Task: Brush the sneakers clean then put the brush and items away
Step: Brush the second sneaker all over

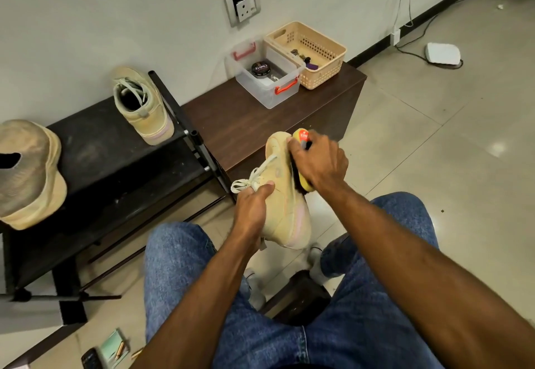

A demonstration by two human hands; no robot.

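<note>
In the head view, the left hand (pixel 252 209) grips a beige sneaker (pixel 285 195) in the air above the person's knees. The right hand (pixel 320 163) grasps a yellow brush (pixel 302 140), its bristles against the sneaker's side. A second sneaker (pixel 143 106) stands on the black rack (pixel 95 148).

Upper middle of the frame: the round black polish tin (pixel 259 69) inside the clear plastic box (pixel 285 92) reads "Cherry". The red label on the yellow brush (pixel 302 136) is too blurred to read.

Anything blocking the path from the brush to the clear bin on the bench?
Nothing visible. The right hand holds the brush against the sneaker; the clear bin sits open-topped on the brown bench, bare bench top between them.
</note>
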